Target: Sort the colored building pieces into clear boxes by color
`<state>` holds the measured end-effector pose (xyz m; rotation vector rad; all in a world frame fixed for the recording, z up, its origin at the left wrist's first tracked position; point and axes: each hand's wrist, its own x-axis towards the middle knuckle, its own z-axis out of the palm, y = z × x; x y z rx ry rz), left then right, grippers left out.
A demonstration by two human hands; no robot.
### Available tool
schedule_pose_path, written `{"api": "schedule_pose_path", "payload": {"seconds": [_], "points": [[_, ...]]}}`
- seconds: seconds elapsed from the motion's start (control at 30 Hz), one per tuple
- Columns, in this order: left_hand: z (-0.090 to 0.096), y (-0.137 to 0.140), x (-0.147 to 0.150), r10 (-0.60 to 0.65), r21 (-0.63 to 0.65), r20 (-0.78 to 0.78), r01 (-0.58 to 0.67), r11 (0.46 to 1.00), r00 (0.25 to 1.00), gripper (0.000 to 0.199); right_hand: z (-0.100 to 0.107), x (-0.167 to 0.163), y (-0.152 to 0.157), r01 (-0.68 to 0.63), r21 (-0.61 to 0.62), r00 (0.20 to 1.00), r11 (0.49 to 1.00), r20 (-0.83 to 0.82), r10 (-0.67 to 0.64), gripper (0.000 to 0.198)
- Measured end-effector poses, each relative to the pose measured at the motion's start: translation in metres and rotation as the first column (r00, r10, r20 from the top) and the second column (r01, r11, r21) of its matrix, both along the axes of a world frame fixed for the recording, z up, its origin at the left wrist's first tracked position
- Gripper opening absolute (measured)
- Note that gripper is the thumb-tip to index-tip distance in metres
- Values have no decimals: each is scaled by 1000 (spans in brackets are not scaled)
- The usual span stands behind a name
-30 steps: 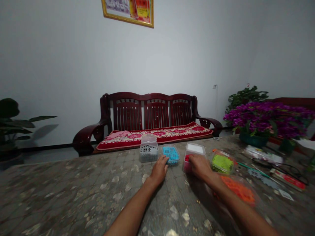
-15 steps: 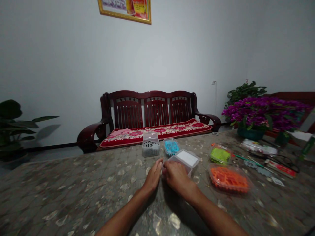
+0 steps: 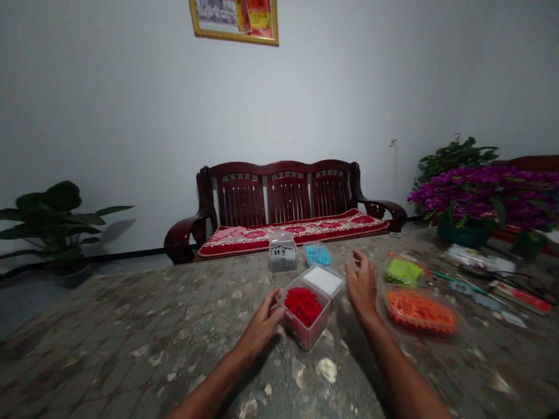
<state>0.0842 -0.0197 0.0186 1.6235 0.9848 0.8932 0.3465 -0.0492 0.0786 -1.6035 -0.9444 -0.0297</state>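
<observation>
A clear plastic box (image 3: 323,320) with red interlocking pieces (image 3: 304,305) inside stands on the table in front of me. Its lid (image 3: 324,280), with a white panel, is folded back on the far side. My left hand (image 3: 264,317) grips the box at its left corner, thumb and fingers against the wall. To the right of the box my right hand (image 3: 363,285) is raised with its fingers apart and nothing in them. Behind the box are a clear box of grey pieces (image 3: 283,259) and a tub of light blue pieces (image 3: 318,255).
On the right are a tub of green pieces (image 3: 404,271), a tub of orange pieces (image 3: 421,311), a grey toothed strip (image 3: 474,294) and a red-and-white packet (image 3: 522,298). Purple flowers (image 3: 484,195) stand behind them. A wooden bench (image 3: 288,198) is beyond the table (image 3: 144,349).
My right hand has moved off the box to the right and opened. The box is nearer to me, and its red pieces have come into sight. The view has turned slightly left.
</observation>
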Motion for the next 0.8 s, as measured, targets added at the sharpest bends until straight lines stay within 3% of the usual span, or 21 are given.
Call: {"api": "schedule_pose_path", "payload": {"seconds": [0.07,0.17,0.23,0.3,0.37,0.47,0.53,0.63,0.73,0.8], "points": [[-6,-1,5,-28,28,11,27,999,1000,65,-20,15,4,-67,-77,945,995,-324,38,56],[-13,1,10,7,42,61,-10,999,998,66,-36,9,8,-235,-94,864,967,-476,163,57],[-14,3,9,38,6,99,-38,999,994,64,-33,-7,7,-358,16,808,934,-496,318,60],[-9,7,6,68,-48,147,-62,997,987,65,-22,-25,3,-463,153,756,873,-446,479,63],[4,14,0,114,-88,201,-98,991,973,66,-8,-41,-5,-558,172,750,812,-315,582,64],[29,24,-8,152,-46,246,-146,988,957,69,3,-63,-20,-727,-95,684,680,-16,729,55],[43,28,-11,66,126,172,-88,988,983,69,2,-74,-27,-719,-280,613,636,176,770,36],[51,28,-10,-132,357,-147,177,917,980,61,-9,-84,-32,-620,-352,612,701,343,713,14],[46,27,-8,-251,382,-416,419,824,874,55,-20,-86,-33,-493,-377,670,784,411,618,26],[39,28,-8,-271,398,-496,494,773,825,59,-26,-85,-34,-376,-423,709,824,442,550,43]]}}
